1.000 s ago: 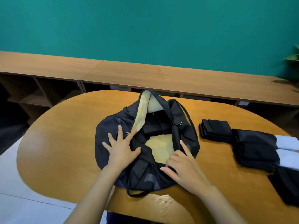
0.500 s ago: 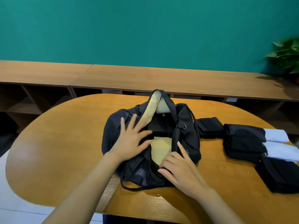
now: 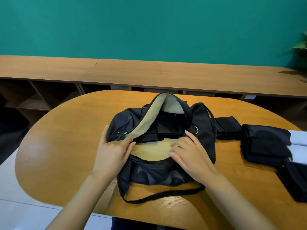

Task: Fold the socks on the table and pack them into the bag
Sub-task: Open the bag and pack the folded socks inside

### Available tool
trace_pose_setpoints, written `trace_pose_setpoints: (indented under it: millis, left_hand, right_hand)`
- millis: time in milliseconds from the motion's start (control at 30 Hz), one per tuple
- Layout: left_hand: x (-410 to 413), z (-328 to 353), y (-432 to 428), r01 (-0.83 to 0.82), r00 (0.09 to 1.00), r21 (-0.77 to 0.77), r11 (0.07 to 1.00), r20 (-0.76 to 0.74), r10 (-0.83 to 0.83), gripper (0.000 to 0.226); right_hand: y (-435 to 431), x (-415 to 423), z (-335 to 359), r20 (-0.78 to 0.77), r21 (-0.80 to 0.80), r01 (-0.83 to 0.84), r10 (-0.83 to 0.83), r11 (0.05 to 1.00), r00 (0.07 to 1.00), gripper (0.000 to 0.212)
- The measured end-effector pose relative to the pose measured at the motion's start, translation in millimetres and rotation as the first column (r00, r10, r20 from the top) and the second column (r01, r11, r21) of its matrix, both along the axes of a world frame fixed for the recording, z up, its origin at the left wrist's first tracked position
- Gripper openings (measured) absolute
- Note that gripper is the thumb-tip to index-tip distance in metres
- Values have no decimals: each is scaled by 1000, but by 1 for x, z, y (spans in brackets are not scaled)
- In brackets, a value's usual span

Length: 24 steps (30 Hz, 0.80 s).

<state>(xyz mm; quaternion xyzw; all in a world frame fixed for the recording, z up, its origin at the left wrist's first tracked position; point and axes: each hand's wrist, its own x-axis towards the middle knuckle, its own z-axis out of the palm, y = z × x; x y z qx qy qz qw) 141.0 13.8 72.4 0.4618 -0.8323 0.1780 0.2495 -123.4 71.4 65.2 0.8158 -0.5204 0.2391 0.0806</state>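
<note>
A black bag [image 3: 204,130] with a pale yellow lining lies open in the middle of the oval wooden table [image 3: 63,146]. Folded black socks [image 3: 159,130] lie inside it. My left hand [image 3: 113,151] pinches the left edge of the bag's opening. My right hand [image 3: 191,151] rests with fingers spread on the lining and the right side of the opening. More folded black socks [image 3: 265,141] lie on the table to the right of the bag, some with white parts [image 3: 299,138].
The bag's strap [image 3: 159,196] loops toward the table's near edge. A further black sock pile [image 3: 295,183] sits at the near right. A long wooden shelf unit [image 3: 149,72] runs behind the table under a teal wall. A plant [image 3: 301,45] shows at far right.
My left hand slid from lying flat on the bag's left side to pinching the opening's edge. My right hand moved up into the opening. The bag mouth is spread wider.
</note>
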Motion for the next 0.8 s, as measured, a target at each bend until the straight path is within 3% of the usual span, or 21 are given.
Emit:
trace_pose_setpoints:
  millis: [33,67,100,200,267,333,433,567,667,800]
  left_hand:
    - [-6,5,-3,36,998,-22,999,-43,-37,17]
    - [-14,12,-9,47,997,-15,999,-59,-48,26]
    - [-23,19,-17,31,999,17,999,-37,-31,52]
    - [-50,33,-52,-95,987,229,969,148,62,123]
    - [-61,28,-76,-148,957,400,905,290,28,139]
    - [-65,14,-91,-173,908,481,859,417,-50,143]
    - [-65,-2,-105,-194,886,540,819,455,-90,142]
    - [-68,-7,-114,-199,938,576,793,346,-17,127]
    - [-66,-11,-116,-234,958,483,844,264,115,106]
    - [-63,-16,-113,-194,939,540,819,344,-5,123]
  right_hand:
    - [-13,3,10,9,-84,-16,17,996,1000,37]
    - [-29,7,20,-11,-155,-32,30,987,999,30]
    - [-45,12,30,-59,-198,-41,30,979,998,33]
    - [-95,23,54,-257,-132,35,-68,991,964,68]
    - [-119,19,53,-342,-2,213,-200,977,918,87]
    - [-129,3,34,-371,150,343,-269,927,889,103]
    - [-127,-20,1,-332,334,312,-199,889,922,110]
    - [-116,-31,-9,-257,380,195,-99,904,961,118]
    - [-108,-34,-16,-184,358,161,-100,920,978,125]
    - [-103,-34,-18,-76,291,231,-218,928,973,133]
